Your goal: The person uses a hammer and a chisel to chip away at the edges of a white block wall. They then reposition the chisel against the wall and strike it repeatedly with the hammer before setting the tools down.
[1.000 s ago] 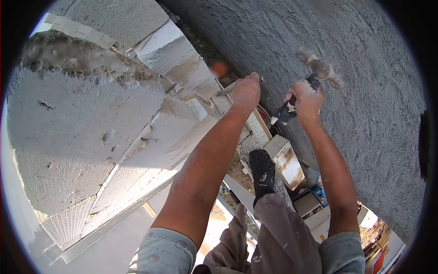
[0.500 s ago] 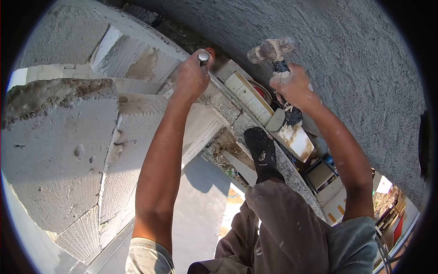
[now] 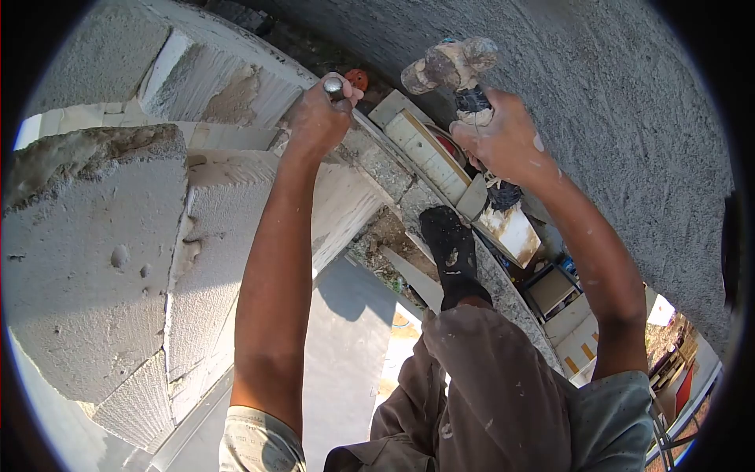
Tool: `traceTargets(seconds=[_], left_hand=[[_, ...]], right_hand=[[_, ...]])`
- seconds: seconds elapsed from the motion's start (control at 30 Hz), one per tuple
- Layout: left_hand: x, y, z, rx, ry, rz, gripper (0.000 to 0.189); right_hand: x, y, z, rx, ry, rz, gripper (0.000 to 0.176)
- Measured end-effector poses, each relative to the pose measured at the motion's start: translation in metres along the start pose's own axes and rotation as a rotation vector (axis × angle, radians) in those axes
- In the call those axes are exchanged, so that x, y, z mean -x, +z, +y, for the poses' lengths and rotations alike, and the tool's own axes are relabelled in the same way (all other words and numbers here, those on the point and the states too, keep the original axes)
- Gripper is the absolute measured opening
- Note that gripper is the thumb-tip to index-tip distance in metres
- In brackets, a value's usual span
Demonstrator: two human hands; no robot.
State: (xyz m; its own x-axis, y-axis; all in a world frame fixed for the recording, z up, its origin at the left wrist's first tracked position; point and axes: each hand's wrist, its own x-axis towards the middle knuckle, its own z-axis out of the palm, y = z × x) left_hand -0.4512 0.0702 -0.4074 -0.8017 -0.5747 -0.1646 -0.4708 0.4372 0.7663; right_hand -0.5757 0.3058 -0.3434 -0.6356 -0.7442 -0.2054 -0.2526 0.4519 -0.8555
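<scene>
My left hand (image 3: 316,124) is closed around what looks like a chisel (image 3: 333,86). Only its round, shiny metal end shows above the fist, and the rest is hidden. That fist is at the broken edge of the pale block wall (image 3: 259,98). To the right, my right hand (image 3: 507,140) grips a hammer (image 3: 450,66) by its handle. Mortar crusts the hammer's head, and dark tape wraps parts of the handle. The hammer head is held apart from the chisel's end, up and to its right.
A rough grey wall (image 3: 613,141) rises on the right. My sock-covered foot (image 3: 448,248) stands on a narrow masonry ledge (image 3: 377,169). Beyond the ledge lie boxes and a white block (image 3: 515,236). Large pale blocks (image 3: 94,236) fill the left, and an orange object (image 3: 356,79) is behind my left hand.
Both hands have shifted slightly up and left in view, with the chisel and hammer still held. More of the orange object shows beside my left hand.
</scene>
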Motion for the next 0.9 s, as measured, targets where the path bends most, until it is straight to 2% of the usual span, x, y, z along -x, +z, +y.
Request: traceTargets(seconds=[0.13, 0.2, 0.27, 0.3, 0.37, 0.4, 0.43, 0.53, 0.63, 0.67, 0.73, 0.77, 0.83, 0.9], left_hand=[[-0.004, 0.004, -0.006, -0.119, 0.098, -0.028, 0.01], [-0.006, 0.004, 0.006, -0.217, 0.073, -0.058, 0.012], [-0.006, 0.003, 0.015, -0.268, 0.049, -0.102, 0.013], [-0.006, 0.002, 0.018, -0.268, 0.039, -0.125, 0.013], [-0.004, 0.002, 0.027, -0.296, 0.03, -0.138, 0.013], [0.0, 0.002, 0.034, -0.326, 0.026, -0.127, 0.013], [0.001, -0.001, 0.039, -0.362, 0.022, -0.112, 0.013], [-0.01, 0.005, 0.016, -0.357, 0.067, -0.151, 0.014], [-0.015, 0.012, 0.012, -0.351, 0.117, -0.107, 0.016], [-0.012, 0.015, 0.013, -0.359, 0.112, -0.107, 0.016], [-0.014, 0.017, 0.011, -0.335, 0.103, -0.124, 0.015], [-0.013, 0.017, 0.009, -0.323, 0.097, -0.131, 0.015], [-0.015, 0.019, 0.006, -0.34, 0.101, -0.149, 0.013], [-0.019, 0.013, 0.007, -0.375, 0.1, -0.163, 0.014]], right_hand=[[-0.001, -0.013, -0.031, 0.077, -0.384, 0.153, 0.026], [-0.004, -0.031, -0.06, 0.168, -0.582, 0.217, 0.022], [-0.007, -0.021, -0.078, -0.016, -0.642, 0.319, 0.017], [-0.013, -0.007, -0.089, -0.25, -0.6, 0.395, 0.018], [-0.027, 0.011, -0.073, -0.322, -0.526, 0.437, 0.017], [-0.036, 0.027, -0.041, -0.166, -0.5, 0.403, 0.022], [-0.041, 0.032, -0.022, 0.206, -0.493, 0.293, 0.033], [-0.036, 0.025, -0.021, 0.119, -0.186, 0.065, 0.021], [-0.024, -0.014, -0.056, 0.181, -0.037, 0.012, 0.038], [-0.023, -0.024, -0.061, 0.233, -0.205, 0.076, 0.033], [-0.024, -0.033, -0.076, 0.016, -0.461, 0.261, 0.019], [-0.027, -0.026, -0.088, -0.258, -0.537, 0.379, 0.014], [-0.034, -0.019, -0.073, 0.023, -0.651, 0.526, 0.012], [-0.042, 0.016, -0.022, 0.255, -0.389, 0.285, 0.028]])
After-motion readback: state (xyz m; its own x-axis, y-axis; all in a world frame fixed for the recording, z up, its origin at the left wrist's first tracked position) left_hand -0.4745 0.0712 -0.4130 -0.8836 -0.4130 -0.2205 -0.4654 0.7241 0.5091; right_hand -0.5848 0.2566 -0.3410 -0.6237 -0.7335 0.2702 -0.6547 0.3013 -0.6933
